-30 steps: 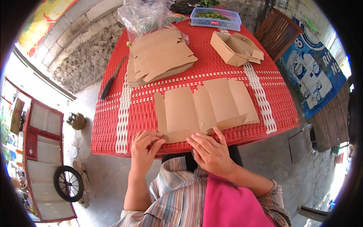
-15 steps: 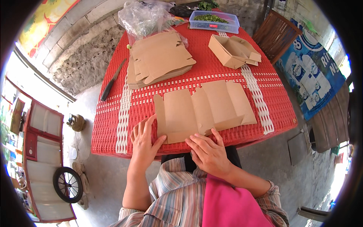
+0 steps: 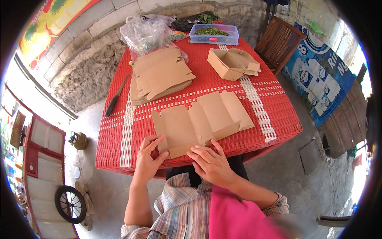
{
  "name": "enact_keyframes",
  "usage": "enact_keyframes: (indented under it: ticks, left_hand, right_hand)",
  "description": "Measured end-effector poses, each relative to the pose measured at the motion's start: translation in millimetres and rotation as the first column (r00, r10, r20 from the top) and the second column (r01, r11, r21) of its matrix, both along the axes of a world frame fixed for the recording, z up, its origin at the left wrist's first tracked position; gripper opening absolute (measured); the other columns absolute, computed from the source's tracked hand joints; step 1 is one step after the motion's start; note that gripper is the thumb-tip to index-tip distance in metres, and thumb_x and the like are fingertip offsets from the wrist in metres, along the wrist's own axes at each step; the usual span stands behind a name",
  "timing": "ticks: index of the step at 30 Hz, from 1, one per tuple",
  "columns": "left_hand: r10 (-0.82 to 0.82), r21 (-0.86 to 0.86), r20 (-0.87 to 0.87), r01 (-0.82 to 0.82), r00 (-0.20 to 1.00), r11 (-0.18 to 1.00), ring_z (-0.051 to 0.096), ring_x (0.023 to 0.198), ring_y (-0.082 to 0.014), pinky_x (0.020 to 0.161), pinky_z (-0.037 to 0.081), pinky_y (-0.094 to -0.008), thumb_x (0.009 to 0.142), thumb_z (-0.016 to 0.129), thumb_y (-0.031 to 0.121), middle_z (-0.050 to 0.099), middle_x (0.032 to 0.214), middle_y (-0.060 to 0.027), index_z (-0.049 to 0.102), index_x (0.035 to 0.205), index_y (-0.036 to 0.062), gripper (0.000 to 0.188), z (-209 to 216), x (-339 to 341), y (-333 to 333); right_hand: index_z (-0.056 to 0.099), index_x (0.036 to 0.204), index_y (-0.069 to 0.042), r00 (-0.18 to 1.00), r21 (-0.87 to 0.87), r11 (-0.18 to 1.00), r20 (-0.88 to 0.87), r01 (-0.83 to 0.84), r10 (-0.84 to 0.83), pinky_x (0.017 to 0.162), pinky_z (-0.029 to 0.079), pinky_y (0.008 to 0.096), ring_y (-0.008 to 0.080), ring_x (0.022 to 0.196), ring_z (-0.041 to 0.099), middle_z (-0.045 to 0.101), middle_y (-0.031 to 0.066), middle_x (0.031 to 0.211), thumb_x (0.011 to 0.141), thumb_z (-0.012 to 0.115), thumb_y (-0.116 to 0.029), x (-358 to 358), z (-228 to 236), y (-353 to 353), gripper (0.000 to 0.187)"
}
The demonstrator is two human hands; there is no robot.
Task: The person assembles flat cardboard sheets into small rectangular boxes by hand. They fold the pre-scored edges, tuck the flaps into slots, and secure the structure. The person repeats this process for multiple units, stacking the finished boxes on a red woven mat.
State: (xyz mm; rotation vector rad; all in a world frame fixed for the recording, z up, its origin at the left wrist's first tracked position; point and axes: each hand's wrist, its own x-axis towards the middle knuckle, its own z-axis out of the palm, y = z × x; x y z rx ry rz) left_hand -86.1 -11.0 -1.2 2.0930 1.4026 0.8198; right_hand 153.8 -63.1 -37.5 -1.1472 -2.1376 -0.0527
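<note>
Cardboard sheet (image 3: 179, 125): frame's lower centre, creased, on the red bench (image 3: 275, 107).
Left hand (image 3: 148, 162): fingers spread, bunched a second ago; touching the left flap, apparently steadying it.
Right hand (image 3: 212, 164): at the lower edge; cannot tell whether pinching.

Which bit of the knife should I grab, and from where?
Its dark handle, I'd say, coming from the near side of the table: the knife lies with its handle toward the person and its blade pointing away, so fingers would probably stay clear of it.
</note>
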Motion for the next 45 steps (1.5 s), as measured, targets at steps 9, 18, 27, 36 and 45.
enact_keyframes:
  ticks: [9, 18, 27, 36, 45]
  left_hand:
    - [0.024, 0.301, 0.209, -0.087, 0.978, 0.95, 0.047, 0.116, -0.0334, 0.093, 0.046, -0.0374, 0.073, 0.068, -0.002, 0.047, 0.126, -0.0214, 0.048, 0.138, -0.0056, 0.069, -27, 64, -81]
    - [-0.586, 0.368, -0.12, 0.584, 0.802, 0.724, 0.06, 0.103, -0.0342, 0.088, 0.047, -0.0453, 0.068, 0.075, 0.007, 0.063, 0.106, -0.0151, 0.065, 0.103, 0.0036, 0.036, -59, 71, -69]
    - [-0.079, 0.733, -0.047, 0.088, 0.996, 0.675, 0.062, 0.101, -0.0265, 0.087, 0.046, -0.0437, 0.066, 0.063, 0.003, 0.063, 0.11, -0.0103, 0.066, 0.103, 0.0087, 0.037, -61, 7, -57]
    - [-0.06, 0.408, -0.341, 0.205, 0.938, 0.89, 0.05, 0.128, -0.0283, 0.107, 0.034, -0.0489, 0.086, 0.068, 0.023, 0.057, 0.136, -0.0055, 0.061, 0.13, 0.0154, 0.045, -24, 61, -43]
    - [0.037, 0.427, -0.311, 0.105, 0.95, 0.898, 0.056, 0.118, -0.0301, 0.098, 0.043, -0.045, 0.084, 0.07, 0.013, 0.062, 0.123, -0.0079, 0.066, 0.117, 0.0098, 0.034, -12, 73, -39]
  right_hand:
    - [0.05, 0.136, -0.003, 0.981, -0.17, 0.984, -0.194, -0.056, 0.022, 0.105, 0.032, 0.0482, 0.0258, 0.113, 0.055, 0.058, 0.0121, 0.119, 0.091, 0.063, -0.039, 7, 51, -16, 0.059]
    - [0.05, 0.138, -0.01, 0.991, -0.212, 0.972, 0.104, 0.1, -0.08, 0.105, 0.033, 0.0565, 0.0272, 0.121, 0.053, 0.059, 0.0106, 0.127, 0.086, 0.067, -0.036, -8, 44, -18, 0.06]
    - [0.072, 0.102, -0.021, 0.98, -0.144, 0.986, 0.166, -0.089, 0.112, 0.115, 0.013, 0.0633, 0.0151, 0.125, 0.053, 0.064, -0.005, 0.117, 0.083, 0.061, -0.009, 57, 30, -8, 0.024]
    - [0.073, 0.099, -0.02, 0.989, -0.06, 0.988, 0.054, 0.14, -0.137, 0.112, 0.022, 0.0521, 0.0197, 0.117, 0.054, 0.061, -0.0011, 0.111, 0.075, 0.067, -0.001, 75, 28, 1, 0.031]
    - [0.071, 0.105, -0.014, 0.995, -0.106, 0.994, -0.099, 0.022, -0.033, 0.099, 0.04, 0.0378, 0.0191, 0.105, 0.061, 0.064, -0.0005, 0.114, 0.074, 0.073, -0.002, 87, 12, 0, 0.033]
